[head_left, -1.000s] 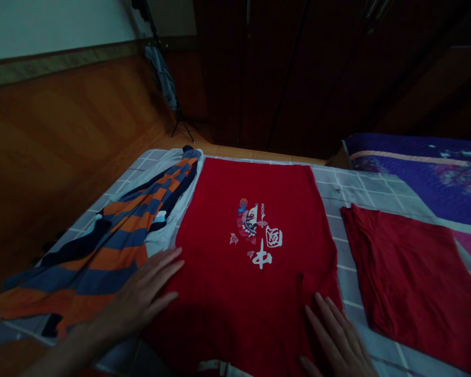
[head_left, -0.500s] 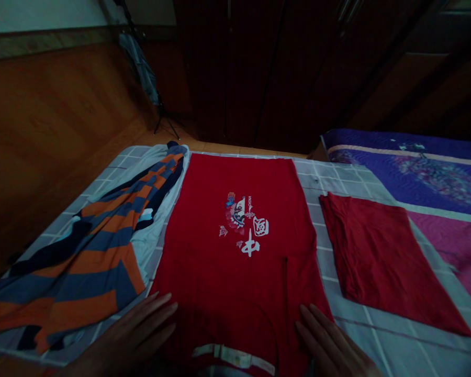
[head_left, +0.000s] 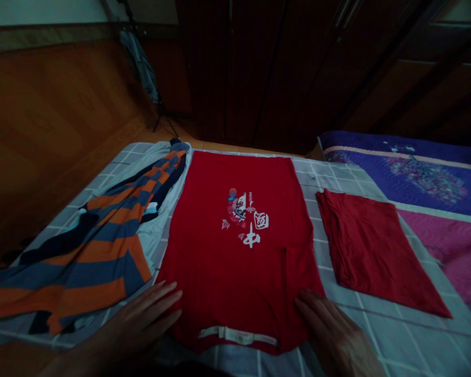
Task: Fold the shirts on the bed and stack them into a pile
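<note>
Lying flat with its collar toward the person, the red shirt [head_left: 239, 267] is covering the middle of a grey checked sheet [head_left: 380, 335]. A white neck band [head_left: 239, 335] is showing inside the collar, and a printed picture with white lettering [head_left: 243, 220] is facing up, turned sideways. The left hand [head_left: 141, 319] is resting on the shirt's left edge, fingers slightly spread; the right hand [head_left: 333, 330] is resting on the right edge, fingers close together, its thumb hidden from me. Near the right edge, a fold is running beside those fingers. Just left, an orange and blue striped shirt [head_left: 102, 251] is lying over dark and pale clothes. To the right, a folded red cloth [head_left: 377, 246] is lying apart, and a purple and pink bedspread [head_left: 380, 152] is spreading beyond. Behind, a dark wardrobe [head_left: 239, 78] is standing with doors closed, hiding its contents.
</note>
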Action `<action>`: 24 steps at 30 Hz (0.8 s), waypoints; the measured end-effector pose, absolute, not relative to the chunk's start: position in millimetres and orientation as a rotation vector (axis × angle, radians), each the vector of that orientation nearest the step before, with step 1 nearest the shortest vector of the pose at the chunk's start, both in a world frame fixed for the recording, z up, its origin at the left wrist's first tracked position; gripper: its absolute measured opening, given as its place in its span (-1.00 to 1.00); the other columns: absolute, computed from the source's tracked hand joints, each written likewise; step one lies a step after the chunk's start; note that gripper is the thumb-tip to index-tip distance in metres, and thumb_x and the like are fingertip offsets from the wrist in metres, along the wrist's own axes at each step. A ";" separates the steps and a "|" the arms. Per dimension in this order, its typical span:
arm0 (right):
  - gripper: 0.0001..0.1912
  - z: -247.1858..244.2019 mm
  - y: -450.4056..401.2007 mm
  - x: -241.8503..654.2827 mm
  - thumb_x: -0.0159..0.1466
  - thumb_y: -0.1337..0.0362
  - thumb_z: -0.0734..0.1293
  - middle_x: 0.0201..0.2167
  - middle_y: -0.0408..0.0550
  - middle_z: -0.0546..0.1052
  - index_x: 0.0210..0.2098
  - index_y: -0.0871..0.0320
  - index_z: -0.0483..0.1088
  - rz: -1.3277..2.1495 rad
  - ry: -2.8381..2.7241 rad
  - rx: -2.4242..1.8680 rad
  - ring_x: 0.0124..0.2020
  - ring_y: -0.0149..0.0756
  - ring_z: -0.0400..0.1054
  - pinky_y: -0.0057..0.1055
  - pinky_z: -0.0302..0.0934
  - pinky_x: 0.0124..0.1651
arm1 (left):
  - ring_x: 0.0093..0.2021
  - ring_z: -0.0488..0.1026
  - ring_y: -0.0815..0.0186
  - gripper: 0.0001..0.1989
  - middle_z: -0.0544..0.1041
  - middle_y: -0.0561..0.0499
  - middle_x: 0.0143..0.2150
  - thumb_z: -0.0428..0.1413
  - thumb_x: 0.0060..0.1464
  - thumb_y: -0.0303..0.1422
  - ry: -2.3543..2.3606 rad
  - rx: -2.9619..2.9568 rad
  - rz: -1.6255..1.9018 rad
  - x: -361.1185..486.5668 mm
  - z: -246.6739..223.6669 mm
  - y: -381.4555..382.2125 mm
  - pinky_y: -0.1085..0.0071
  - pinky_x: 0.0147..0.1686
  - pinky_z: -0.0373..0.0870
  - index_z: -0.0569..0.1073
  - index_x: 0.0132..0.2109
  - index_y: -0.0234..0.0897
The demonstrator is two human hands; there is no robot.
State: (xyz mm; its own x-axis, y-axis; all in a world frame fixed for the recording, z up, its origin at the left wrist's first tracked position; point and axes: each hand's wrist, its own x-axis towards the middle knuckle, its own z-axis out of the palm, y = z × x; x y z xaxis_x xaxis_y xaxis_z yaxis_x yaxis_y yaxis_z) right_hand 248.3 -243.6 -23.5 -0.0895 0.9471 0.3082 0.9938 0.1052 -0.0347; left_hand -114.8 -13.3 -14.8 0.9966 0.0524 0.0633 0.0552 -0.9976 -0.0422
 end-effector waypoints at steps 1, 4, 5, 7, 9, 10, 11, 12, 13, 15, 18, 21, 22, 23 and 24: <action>-0.59 -22.1 -241.5 250.0 0.15 0.49 0.11 -0.16 0.06 0.53 -0.09 0.18 0.42 -0.235 -2.067 -1.922 -0.17 -0.21 0.45 -0.35 0.38 -0.18 | 0.20 0.22 0.20 -0.43 0.34 0.05 0.21 -0.01 -0.01 -0.53 -0.064 -3.089 -0.095 -113.7 -10.5 -13.2 0.31 0.13 0.23 0.30 0.19 -0.12; -0.69 -12.1 -226.8 258.7 0.21 0.39 0.13 -0.32 0.01 0.57 -0.17 0.19 0.45 0.070 -1.765 -2.020 -0.34 -0.27 0.49 -0.46 0.37 -0.32 | 0.19 0.23 0.18 -0.43 0.34 0.01 0.20 -0.01 0.00 -0.51 -0.058 -3.102 -0.084 -110.9 -4.2 -12.9 0.31 0.10 0.26 0.28 0.20 -0.19; -0.69 -7.9 -220.1 262.5 0.23 0.35 0.13 -0.36 -0.01 0.57 -0.19 0.20 0.46 0.212 -1.633 -2.072 -0.39 -0.28 0.49 -0.47 0.36 -0.37 | 0.18 0.24 0.18 -0.44 0.35 -0.01 0.20 -0.01 0.02 -0.48 -0.072 -3.117 -0.090 -110.3 -5.0 -12.8 0.31 0.10 0.26 0.28 0.20 -0.20; -0.67 -0.9 -206.8 270.5 0.23 0.28 0.11 -0.44 -0.06 0.56 -0.20 0.20 0.47 0.473 -1.400 -2.127 -0.44 -0.27 0.47 -0.47 0.32 -0.43 | 0.17 0.26 0.18 -0.47 0.37 -0.02 0.18 0.02 0.06 -0.38 -0.102 -3.143 -0.101 -109.3 -11.4 -13.2 0.30 0.12 0.24 0.27 0.21 -0.22; -0.64 2.6 -196.0 277.2 0.23 0.26 0.10 -0.46 -0.09 0.55 -0.19 0.19 0.47 0.680 -1.284 -2.103 -0.45 -0.26 0.45 -0.46 0.29 -0.43 | 0.15 0.29 0.18 -0.49 0.41 -0.03 0.14 0.05 0.09 -0.30 -0.150 -3.140 -0.162 -106.9 -21.7 -14.6 0.29 0.14 0.22 0.27 0.20 -0.24; -0.64 3.0 -192.2 279.6 0.23 0.25 0.10 -0.46 -0.10 0.54 -0.17 0.19 0.47 0.760 -1.261 -2.080 -0.43 -0.26 0.45 -0.45 0.28 -0.42 | 0.12 0.32 0.20 -0.51 0.45 -0.03 0.10 0.05 0.10 -0.30 -0.185 -3.125 -0.236 -104.8 -27.3 -15.7 0.29 0.15 0.22 0.29 0.19 -0.26; -0.64 2.8 -189.5 281.5 0.22 0.24 0.10 -0.45 -0.11 0.54 -0.16 0.18 0.46 0.819 -1.250 -2.064 -0.42 -0.26 0.44 -0.45 0.26 -0.40 | 0.09 0.35 0.21 -0.55 0.48 -0.02 0.06 0.04 0.12 -0.32 -0.215 -3.104 -0.325 -102.2 -32.4 -17.3 0.30 0.14 0.22 0.32 0.16 -0.27; -0.64 2.4 -187.7 283.0 0.22 0.24 0.11 -0.45 -0.12 0.54 -0.16 0.18 0.46 0.855 -1.241 -2.062 -0.42 -0.25 0.43 -0.44 0.25 -0.39 | 0.05 0.38 0.24 -0.60 0.51 -0.01 0.01 0.01 0.14 -0.37 -0.247 -3.079 -0.430 -99.3 -36.8 -19.0 0.32 0.13 0.23 0.35 0.13 -0.27; -0.65 1.9 -186.7 284.0 0.20 0.23 0.12 -0.46 -0.13 0.53 -0.17 0.18 0.47 0.874 -1.225 -2.073 -0.43 -0.25 0.42 -0.43 0.24 -0.40 | 0.01 0.41 0.26 -0.65 0.54 0.00 -0.04 -0.02 0.15 -0.42 -0.278 -3.053 -0.536 -96.3 -40.1 -20.8 0.33 0.12 0.24 0.38 0.09 -0.27; -0.66 1.5 -186.0 285.8 0.19 0.20 0.15 -0.49 -0.13 0.52 -0.21 0.19 0.48 0.890 -1.182 -2.098 -0.46 -0.25 0.40 -0.43 0.21 -0.43 | -0.04 0.44 0.29 -0.68 0.56 0.02 -0.12 -0.07 0.16 -0.48 -0.335 -3.024 -0.671 -91.5 -43.0 -23.9 0.35 0.09 0.26 0.44 0.01 -0.25; -0.67 2.4 -184.3 289.0 0.18 0.16 0.17 -0.53 -0.13 0.48 -0.29 0.21 0.48 0.921 -1.129 -2.060 -0.49 -0.27 0.35 -0.44 0.17 -0.47 | -0.07 0.45 0.30 -0.68 0.57 0.03 -0.16 -0.09 0.15 -0.51 -0.362 -3.021 -0.740 -88.5 -39.1 -23.6 0.36 0.07 0.28 0.46 -0.04 -0.22; -0.68 1.8 -178.0 293.4 0.18 0.14 0.18 -0.53 -0.13 0.47 -0.36 0.21 0.47 0.952 -1.116 -2.007 -0.50 -0.30 0.32 -0.45 0.16 -0.47 | -0.12 0.48 0.34 -0.65 0.58 0.02 -0.18 -0.10 0.13 -0.57 -0.282 -3.100 -0.662 -85.9 -30.5 -15.0 0.41 -0.01 0.35 0.45 -0.03 -0.23; -0.68 1.0 -174.8 295.0 0.19 0.12 0.19 -0.54 -0.13 0.46 -0.40 0.21 0.46 0.952 -1.122 -2.005 -0.51 -0.32 0.31 -0.46 0.15 -0.48 | -0.17 0.50 0.36 -0.65 0.58 0.02 -0.20 -0.11 0.13 -0.58 -0.305 -3.139 -0.630 -83.7 -27.8 -10.9 0.44 -0.07 0.39 0.44 -0.02 -0.25; -0.68 0.0 -171.3 296.6 0.19 0.11 0.19 -0.56 -0.14 0.44 -0.44 0.20 0.44 0.943 -1.130 -2.012 -0.52 -0.34 0.29 -0.47 0.13 -0.50 | -0.22 0.51 0.36 -0.65 0.58 0.01 -0.23 -0.11 0.13 -0.57 -0.374 -3.174 -0.613 -80.8 -25.5 -6.9 0.46 -0.13 0.41 0.43 -0.01 -0.27; -0.67 -0.9 -167.6 298.0 0.19 0.10 0.19 -0.59 -0.16 0.42 -0.49 0.19 0.42 0.933 -1.141 -2.022 -0.55 -0.35 0.26 -0.48 0.10 -0.52 | -0.26 0.52 0.36 -0.66 0.59 0.00 -0.24 -0.12 0.15 -0.55 -0.488 -3.200 -0.612 -77.5 -23.7 -3.1 0.48 -0.19 0.43 0.41 0.00 -0.28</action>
State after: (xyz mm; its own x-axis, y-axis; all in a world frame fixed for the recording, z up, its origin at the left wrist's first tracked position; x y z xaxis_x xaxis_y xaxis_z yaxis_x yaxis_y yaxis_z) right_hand 298.0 -167.6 -0.9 0.3746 0.8867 -0.2711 0.4420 -0.4278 -0.7884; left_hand -77.5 -3.1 -23.7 0.8878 0.3142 0.3363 0.2576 -0.9448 0.2026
